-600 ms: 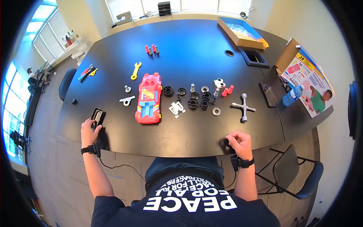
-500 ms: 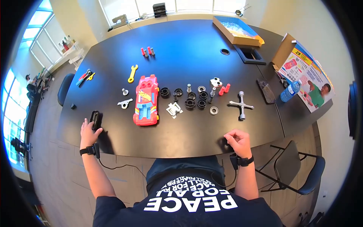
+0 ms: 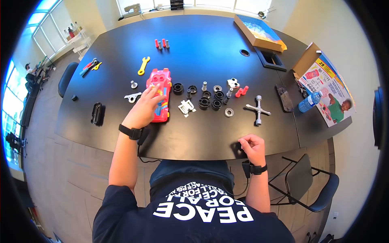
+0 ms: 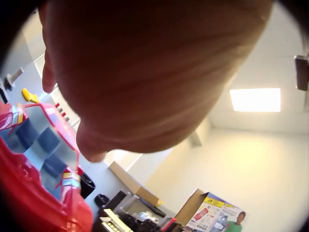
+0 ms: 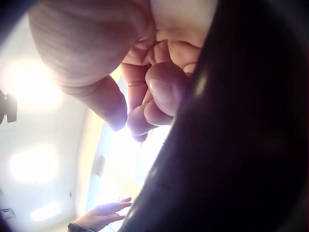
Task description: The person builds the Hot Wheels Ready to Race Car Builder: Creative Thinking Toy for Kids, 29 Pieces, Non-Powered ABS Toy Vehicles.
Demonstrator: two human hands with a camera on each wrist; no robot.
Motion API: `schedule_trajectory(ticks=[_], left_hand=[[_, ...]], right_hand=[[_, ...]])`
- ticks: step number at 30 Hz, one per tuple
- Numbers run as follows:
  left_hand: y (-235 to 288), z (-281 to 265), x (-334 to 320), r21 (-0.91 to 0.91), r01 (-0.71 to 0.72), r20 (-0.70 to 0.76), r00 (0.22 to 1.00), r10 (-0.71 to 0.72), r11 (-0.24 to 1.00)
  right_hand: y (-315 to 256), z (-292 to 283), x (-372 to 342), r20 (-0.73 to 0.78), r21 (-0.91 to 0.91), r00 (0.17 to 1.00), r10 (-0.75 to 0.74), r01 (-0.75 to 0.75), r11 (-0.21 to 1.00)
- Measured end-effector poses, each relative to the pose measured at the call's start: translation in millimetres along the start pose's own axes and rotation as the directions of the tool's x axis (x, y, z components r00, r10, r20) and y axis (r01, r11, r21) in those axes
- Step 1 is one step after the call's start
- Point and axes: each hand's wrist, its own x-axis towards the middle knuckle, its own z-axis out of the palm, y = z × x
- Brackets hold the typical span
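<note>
Landmark: red toy car point(image 3: 164, 106), on the table point(image 3: 194, 139). Its long axis runs from the near table edge toward the far edge. The left hand point(image 3: 142, 108) is the nearer hand: it reaches over the car from the near-left side, fingers extended, thumb set apart; contact with the car cannot be confirmed. The right hand point(image 3: 253, 148) rests well apart, to the near right of the car, fingers loosely curled, nothing visible in them. A black wheel point(image 3: 178, 88) sits just right of the car.
</note>
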Motion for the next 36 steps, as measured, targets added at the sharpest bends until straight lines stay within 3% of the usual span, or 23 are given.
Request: schedule_trajectory(ticks=[2,4,6,7,10,11,12,14,16,17,20,21,24,25,28,30,33,36], left_hand=[[4.6,0.6,-0.7,-0.045,0.024,0.015,1.000,-0.024,0.999],[7.6,6.1,-11.2,-0.029,0.010,-0.076,0.997,-0.012,1.000],[24.0,5.2,-27.2,0.071,0.017,-0.090,0.996,-0.011,0.997],[31.8,5.0,-36.6,0.076,0.025,-0.101,0.995,-0.018,0.997],[56.3,4.7,-63.5,0.013,0.045,-0.138,0.989,-0.043,0.999],[66.2,1.0,-70.0,-0.040,0.061,-0.128,0.990,-0.065,0.997],[74.7,-2.9,-75.6,-0.093,0.073,-0.115,0.990,-0.084,0.993],[78.1,-6.7,-83.2,-0.105,0.041,-0.131,0.990,-0.055,0.994],[75.7,-14.7,-87.7,-0.174,-0.031,-0.066,0.998,0.020,0.984],[75.2,-17.5,-89.4,-0.102,-0.056,-0.086,0.995,0.047,0.993],[71.6,-12.6,-97.8,-0.012,-0.031,-0.077,0.997,0.030,0.999],[73.5,-10.2,-100.2,-0.070,0.007,-0.075,0.997,-0.012,0.998],[76.9,-11.1,-106.6,-0.112,0.069,-0.064,0.995,-0.077,0.991],[76.9,-10.4,-107.3,-0.098,0.068,-0.087,0.993,-0.076,0.993],[80.1,-3.7,-111.9,-0.124,0.066,-0.155,0.984,-0.085,0.990],[83.0,-0.2,-113.0,-0.145,0.071,-0.156,0.983,-0.094,0.987],[86.2,4.8,-111.5,-0.125,0.035,-0.208,0.976,-0.060,0.992],[91.5,9.7,-109.7,-0.175,0.037,-0.200,0.977,-0.072,0.984]], right_hand=[[1.4,2.3,0.9,-0.015,-0.069,0.998,-0.061,0.060,0.996],[1.3,6.4,0.2,-0.017,-0.070,0.996,-0.091,0.089,0.994],[-7.8,17.4,-1.0,-0.044,-0.256,0.991,-0.124,0.109,0.960],[-16.7,23.7,0.2,0.003,-0.429,0.992,-0.126,0.114,0.896],[-48.5,65.0,9.7,0.109,-0.474,0.976,-0.187,0.217,0.853],[-58.6,75.0,16.7,0.223,-0.497,0.969,-0.106,0.206,0.843],[-61.4,88.6,25.5,0.222,-0.491,0.969,-0.108,0.207,0.846],[-65.2,117.3,42.6,0.350,-0.538,0.858,-0.376,0.513,0.669],[-58.2,143.3,64.9,0.363,-0.563,0.849,-0.384,0.528,0.636],[-51.6,154.3,74.6,0.383,-0.587,0.839,-0.386,0.544,0.600],[-29.2,178.6,98.4,0.412,-0.675,0.836,-0.363,0.547,0.495],[-21.8,182.4,104.0,0.430,-0.689,0.814,-0.391,0.576,0.441],[-39.1,173.9,103.0,0.463,-0.681,0.844,-0.269,0.533,0.501],[-40.5,169.3,99.0,0.409,-0.640,0.851,-0.329,0.524,0.562],[-45.5,146.1,84.4,0.349,-0.684,0.886,-0.306,0.464,0.563],[-52.2,132.0,69.4,0.223,-0.686,0.932,-0.284,0.357,0.634],[-51.3,103.8,60.8,0.231,-0.708,0.930,-0.286,0.362,0.607],[-58.3,92.2,53.0,0.128,-0.699,0.947,-0.294,0.296,0.651]])
